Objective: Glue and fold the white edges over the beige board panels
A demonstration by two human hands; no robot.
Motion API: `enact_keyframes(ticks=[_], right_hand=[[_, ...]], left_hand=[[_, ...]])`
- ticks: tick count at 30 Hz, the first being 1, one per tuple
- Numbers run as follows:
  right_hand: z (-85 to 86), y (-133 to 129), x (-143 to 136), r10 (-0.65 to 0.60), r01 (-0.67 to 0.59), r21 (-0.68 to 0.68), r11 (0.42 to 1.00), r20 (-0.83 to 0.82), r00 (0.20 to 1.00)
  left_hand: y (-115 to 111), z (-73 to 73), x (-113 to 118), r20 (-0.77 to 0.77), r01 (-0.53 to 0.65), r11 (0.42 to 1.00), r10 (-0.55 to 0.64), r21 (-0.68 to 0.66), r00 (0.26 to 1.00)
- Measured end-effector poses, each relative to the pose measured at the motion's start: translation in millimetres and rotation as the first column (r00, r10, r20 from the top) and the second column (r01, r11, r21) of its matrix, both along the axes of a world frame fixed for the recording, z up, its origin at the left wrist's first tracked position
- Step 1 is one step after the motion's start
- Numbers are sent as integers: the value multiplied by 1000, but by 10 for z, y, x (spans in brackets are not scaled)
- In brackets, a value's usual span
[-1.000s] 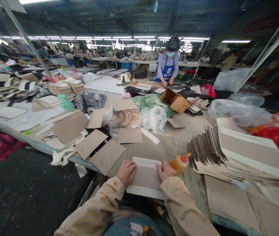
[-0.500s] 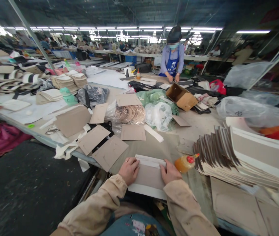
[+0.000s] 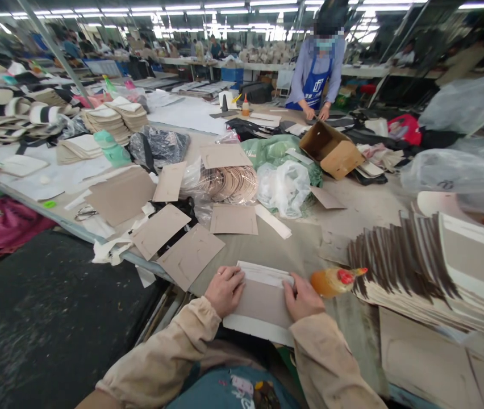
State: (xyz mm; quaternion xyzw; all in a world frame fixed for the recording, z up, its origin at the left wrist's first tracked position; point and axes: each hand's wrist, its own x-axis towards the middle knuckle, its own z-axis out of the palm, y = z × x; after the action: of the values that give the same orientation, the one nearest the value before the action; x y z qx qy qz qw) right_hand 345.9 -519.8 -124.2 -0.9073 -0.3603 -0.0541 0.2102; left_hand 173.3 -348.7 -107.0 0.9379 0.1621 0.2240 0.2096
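A grey-brown panel with white strips along its far and near edges [image 3: 263,304] lies at the table's front edge, before my body. My left hand [image 3: 225,291] is closed on its left side, fingers bent over the top. On the right side, my right hand [image 3: 304,296] grips the panel near its far corner, thumb on top. Just beyond my right hand, a bottle of amber liquid with a red cap [image 3: 331,283] lies tilted, its tip pointing right.
Stacked panels [image 3: 408,255] fill the right side. Loose grey-brown boards [image 3: 191,255] lie left of centre, near scissors [image 3: 86,213]. Plastic bags [image 3: 284,187] and a cardboard box [image 3: 331,149] stand farther back. A person in a blue apron [image 3: 318,74] works across the table.
The view has tilted down and shifted slightly, so the surroundings appear displaced. Both hands keep hold of the panel with little change in grip.
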Motion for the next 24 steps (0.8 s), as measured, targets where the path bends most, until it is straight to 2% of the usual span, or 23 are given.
enact_keyframes(ticks=[7, 18, 21, 24], right_hand=[[-19, 24, 10, -25, 24, -29, 999, -30, 999], [-41, 1, -10, -33, 38, 66, 997, -75, 997], [50, -45, -34, -33, 35, 111, 993, -18, 999], [273, -40, -144, 18, -35, 121, 992, 140, 990]], left_hand=[[16, -21, 7, 28, 6, 1000, -6, -28, 1000], [4, -18, 16, 34, 8, 1000, -9, 6, 999], [10, -25, 18, 31, 14, 1000, -15, 26, 999], [15, -25, 19, 29, 19, 999, -21, 47, 999]])
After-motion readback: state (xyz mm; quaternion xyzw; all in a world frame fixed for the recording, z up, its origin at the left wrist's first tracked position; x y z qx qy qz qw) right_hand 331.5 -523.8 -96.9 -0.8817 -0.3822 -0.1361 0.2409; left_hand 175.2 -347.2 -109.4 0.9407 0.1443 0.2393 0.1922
